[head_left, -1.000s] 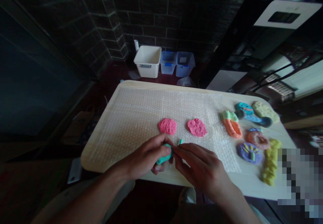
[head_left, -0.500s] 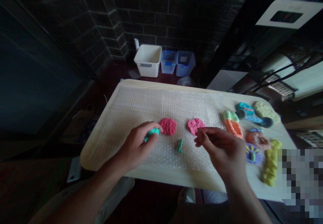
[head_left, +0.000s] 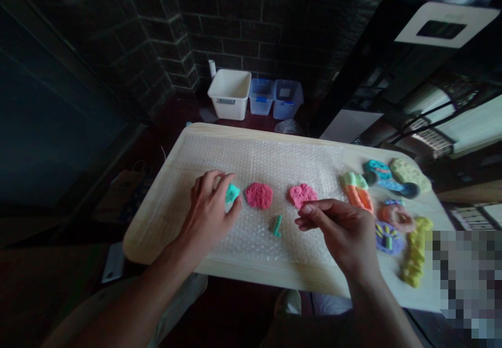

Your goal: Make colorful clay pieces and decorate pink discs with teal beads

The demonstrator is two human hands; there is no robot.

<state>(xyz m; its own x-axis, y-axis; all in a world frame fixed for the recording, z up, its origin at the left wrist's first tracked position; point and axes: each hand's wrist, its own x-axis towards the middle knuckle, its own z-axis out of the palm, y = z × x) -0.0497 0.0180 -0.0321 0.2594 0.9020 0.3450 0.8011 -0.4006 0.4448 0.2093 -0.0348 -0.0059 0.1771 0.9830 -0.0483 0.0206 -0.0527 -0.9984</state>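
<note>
A lump of green modelling clay (head_left: 232,193) sits on the bubble wrap (head_left: 235,157), left of a flattened pink clay piece (head_left: 259,195). My left hand (head_left: 212,206) is around the green lump, thumb and fingers spread apart, partly covering it. My right hand (head_left: 339,230) is pinched, thumb against the fingers, just in front of a second pink clay piece (head_left: 303,195). Anything between those fingertips is too small to make out. A thin green clay strip (head_left: 277,226) lies between my hands.
Several coloured clay shapes lie at the table's right, among them an orange and green piece (head_left: 358,192), a purple disc (head_left: 389,238) and a yellow strip (head_left: 416,254). Beyond the table (head_left: 231,272) stand a white bin (head_left: 230,108) and two bluish boxes.
My hands have moved apart. The left took the green lump leftward, and its fingers have spread around it; the right went rightward, pinched. The green strip between them is now uncovered.
</note>
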